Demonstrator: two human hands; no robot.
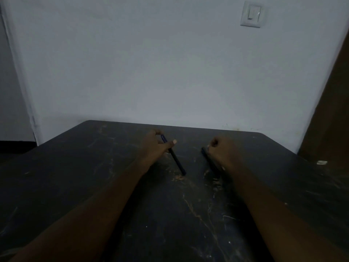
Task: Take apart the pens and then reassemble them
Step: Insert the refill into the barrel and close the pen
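Two dark pens lie on the black scratched table (170, 214) near its far edge. My left hand (155, 145) pinches the upper part of the left pen (176, 160), whose blue end shows between thumb and fingers; its lower tip touches the table. My right hand (221, 153) has its fingers curled over the right pen (208, 159), which slants along the table under the hand; its far end pokes out to the left of the knuckles. The light is dim, so fine parts are hard to make out.
A grey wall rises directly behind the table, with a white light switch (251, 14) high at the right. A small white object (321, 162) lies near the table's right edge. A brown door or panel (332, 110) stands at the right.
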